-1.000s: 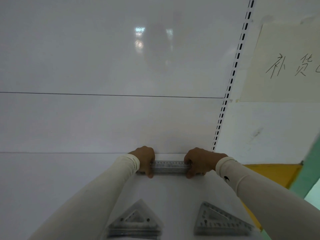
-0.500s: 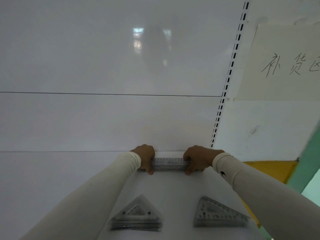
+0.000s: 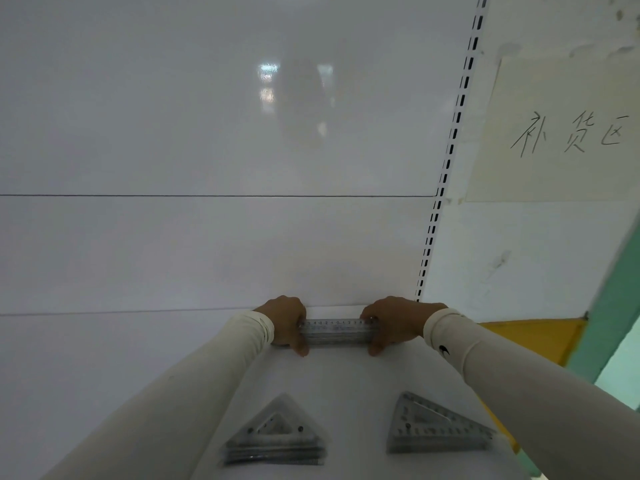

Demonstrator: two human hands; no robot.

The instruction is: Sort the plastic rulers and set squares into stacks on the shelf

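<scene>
Rulers lie in a clear plastic stack at the back of the white shelf, close against the back panel, with their long edge running left to right. The left hand grips the stack's left end and the right hand grips its right end; on each hand the fingers curl over the far side while the thumb presses the near edge, so both ends are pinched. Printed scale marks show along the top ruler between the two hands. Both arms wear cream sleeves.

Nearer the front edge of the shelf sit two piles of clear set squares, well apart from the rulers and from each other. The left pile of set squares has a peak pointing toward the back panel and a long edge facing the viewer. The right pile of set squares has its upright side on the left and slopes down to the right.

A slotted upright rail runs up the right side of the back panel. To its right, a pale paper sign with handwritten characters is stuck on the wall.
</scene>
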